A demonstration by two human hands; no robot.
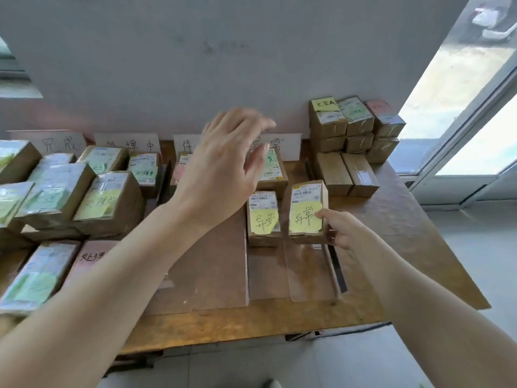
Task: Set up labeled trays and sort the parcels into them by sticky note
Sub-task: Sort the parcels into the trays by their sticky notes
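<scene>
My right hand (342, 229) grips a brown parcel with a yellow sticky note (305, 212) by its right edge, holding it in the rightmost clear tray (313, 278). Next to it on the left lies another parcel with a yellow note (263, 218), and a third parcel (275, 169) sits behind. My left hand (223, 166) hovers above the middle of the table with fingers spread and relaxed, holding nothing. White paper labels (127, 144) stand against the wall behind the trays. Several parcels with green, yellow and pink notes (109, 203) fill the left trays.
A stack of unsorted parcels (355, 124) stands at the back right corner of the wooden table (397, 225), with two plain boxes (347, 173) in front. A glass door (475, 121) is to the right. The table's front edge runs below the trays.
</scene>
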